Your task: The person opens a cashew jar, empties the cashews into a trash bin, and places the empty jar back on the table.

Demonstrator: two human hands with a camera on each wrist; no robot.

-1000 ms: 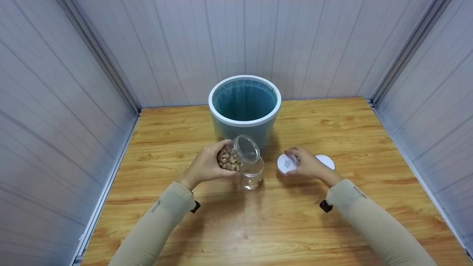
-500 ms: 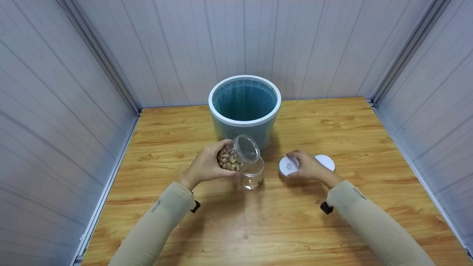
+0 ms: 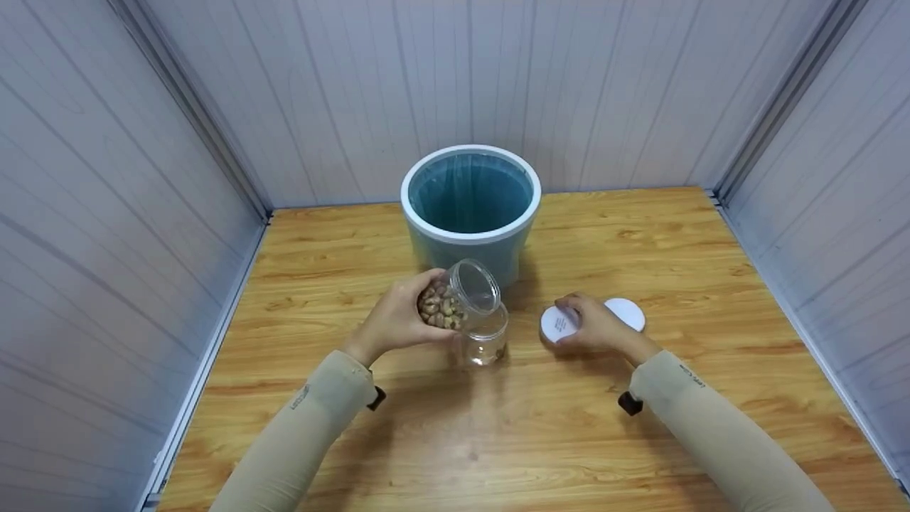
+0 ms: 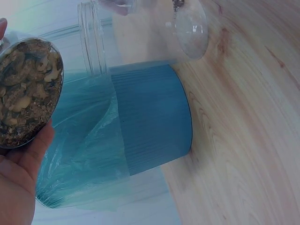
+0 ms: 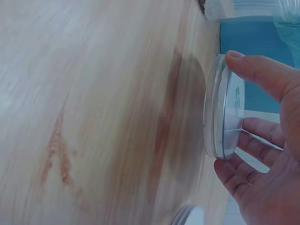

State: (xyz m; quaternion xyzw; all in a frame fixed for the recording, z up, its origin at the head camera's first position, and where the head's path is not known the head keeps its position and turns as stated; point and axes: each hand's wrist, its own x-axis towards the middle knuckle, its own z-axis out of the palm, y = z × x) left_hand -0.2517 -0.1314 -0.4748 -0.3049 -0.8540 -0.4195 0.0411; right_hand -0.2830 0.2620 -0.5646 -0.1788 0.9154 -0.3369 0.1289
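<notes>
My left hand [image 3: 394,320] grips a clear jar [image 3: 455,299] tilted to the right, its mouth overlapping the top of a second clear jar [image 3: 485,348] that stands on the table. Brown nut-like pieces [image 3: 437,307] sit inside the tilted jar. In the left wrist view they show through its round base [image 4: 30,91], with finer crumbs among them. Dark bits lie at the bottom of the standing jar. To the right, my right hand [image 3: 597,326] pinches a round white lid [image 3: 559,323] by its edge, thumb on one side and fingers on the other [image 5: 229,108].
Behind the jars stands a blue-green bin [image 3: 471,238] with a white rim and a plastic bag lining it. Another white lid [image 3: 628,311] lies on the wooden table [image 3: 455,448] beyond my right hand. Pale panels [image 3: 341,99] enclose the back and sides.
My right hand has shifted slightly right and toward me, carrying the white lid. My left hand and the tilted jar have stayed in place.
</notes>
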